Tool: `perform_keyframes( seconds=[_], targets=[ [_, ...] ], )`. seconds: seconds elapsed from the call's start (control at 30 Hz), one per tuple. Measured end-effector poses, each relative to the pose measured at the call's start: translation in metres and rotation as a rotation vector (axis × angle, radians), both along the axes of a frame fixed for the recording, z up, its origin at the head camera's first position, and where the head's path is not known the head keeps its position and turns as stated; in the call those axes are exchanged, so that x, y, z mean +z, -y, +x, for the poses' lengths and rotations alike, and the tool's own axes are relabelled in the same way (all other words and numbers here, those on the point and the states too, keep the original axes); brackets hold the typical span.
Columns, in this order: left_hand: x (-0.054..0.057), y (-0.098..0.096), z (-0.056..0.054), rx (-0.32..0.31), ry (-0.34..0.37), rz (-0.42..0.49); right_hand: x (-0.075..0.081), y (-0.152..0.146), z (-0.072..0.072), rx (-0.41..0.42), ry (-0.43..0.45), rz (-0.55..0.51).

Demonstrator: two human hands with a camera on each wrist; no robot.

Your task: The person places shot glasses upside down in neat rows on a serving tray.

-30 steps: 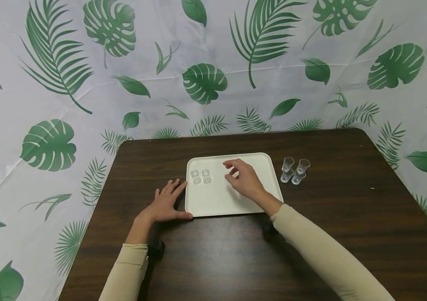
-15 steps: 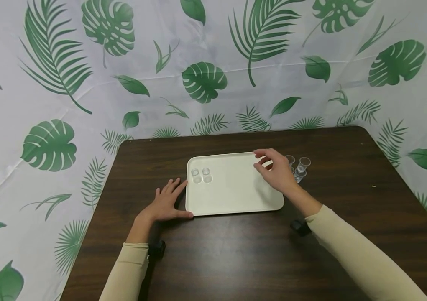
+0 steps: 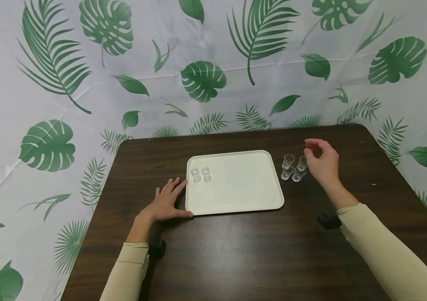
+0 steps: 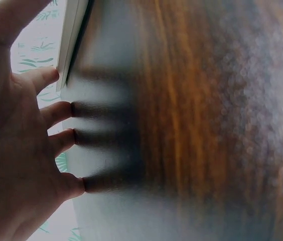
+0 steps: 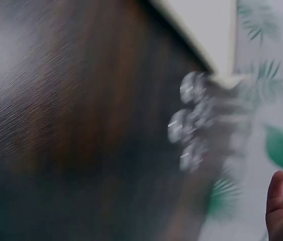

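Note:
My left hand point(image 3: 164, 205) lies spread at the left edge of the cream tray point(image 3: 243, 188). Its thumb and index finger touch the tray's rim, while the other fingertips rest on the table in the left wrist view. Small clear glasses point(image 3: 206, 175) stand in the tray's upper left part; which way up they are, I cannot tell. Right of the tray, several clear shot glasses point(image 3: 288, 162) stand in a tight cluster. Just right of that cluster is my right hand point(image 3: 323, 163), fingers loosely bent and holding nothing. The right wrist view shows the glasses point(image 5: 191, 123) blurred, apart from the fingers point(image 5: 276, 196).
The dark wood-grain table point(image 3: 221, 255) reaches back to a white cloth point(image 3: 153, 108) printed with green leaves. A dark wrist device point(image 3: 330, 220) sits under the right wrist. A small pale speck point(image 3: 373, 184) lies on the right of the table.
My right hand has moved right, from above the tray, past the cluster of glasses to its right side. The left hand and the glasses have stayed in place.

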State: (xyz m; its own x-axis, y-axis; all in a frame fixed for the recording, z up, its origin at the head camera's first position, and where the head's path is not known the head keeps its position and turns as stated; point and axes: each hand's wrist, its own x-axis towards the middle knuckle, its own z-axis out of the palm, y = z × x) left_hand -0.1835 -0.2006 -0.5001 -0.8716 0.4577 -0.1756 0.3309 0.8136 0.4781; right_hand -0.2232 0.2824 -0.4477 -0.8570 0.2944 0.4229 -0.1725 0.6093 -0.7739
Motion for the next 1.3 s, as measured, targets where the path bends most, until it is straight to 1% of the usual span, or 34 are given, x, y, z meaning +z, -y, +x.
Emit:
perform_keyframes(
  seconds=[0.1, 0.13, 0.2, 0.37, 0.47, 0.53, 0.63, 0.8, 1.03, 1.3],
  targets=[
    [-0.001, 0.0, 0.0, 0.0, 0.005, 0.004, -0.012, -0.015, 0.001, -0.065, 0.064, 0.002],
    [-0.001, 0.0, 0.0, 0.001, 0.005, 0.005, -0.015, -0.019, 0.002, -0.075, 0.085, 0.008],
    [-0.002, 0.0, 0.0, 0.002, 0.005, 0.002, -0.022, -0.026, 0.004, -0.066, 0.14, 0.037],
    [-0.002, -0.001, 0.0, -0.003, 0.005, 0.006, -0.037, -0.04, 0.007, 0.034, 0.272, 0.114],
    [-0.001, 0.0, 0.0, -0.003, -0.002, 0.011, -0.046, -0.043, 0.007, 0.101, 0.341, 0.129],
    [-0.001, 0.001, 0.0, 0.002, -0.003, 0.003, -0.05, -0.042, 0.006, 0.133, 0.37, 0.135],
    [0.0, 0.002, -0.001, 0.003, -0.007, -0.001, -0.054, -0.04, 0.004, 0.156, 0.385, 0.136],
    [-0.001, 0.001, -0.002, -0.006, -0.007, 0.007, -0.056, -0.04, 0.004, 0.145, 0.392, 0.146],
    [-0.002, 0.002, -0.001, 0.001, -0.006, 0.01, -0.058, -0.039, 0.002, 0.148, 0.423, 0.152],
    [-0.001, 0.002, -0.001, 0.004, -0.007, 0.01, -0.062, -0.038, 0.002, 0.112, 0.42, 0.133]
  ],
)
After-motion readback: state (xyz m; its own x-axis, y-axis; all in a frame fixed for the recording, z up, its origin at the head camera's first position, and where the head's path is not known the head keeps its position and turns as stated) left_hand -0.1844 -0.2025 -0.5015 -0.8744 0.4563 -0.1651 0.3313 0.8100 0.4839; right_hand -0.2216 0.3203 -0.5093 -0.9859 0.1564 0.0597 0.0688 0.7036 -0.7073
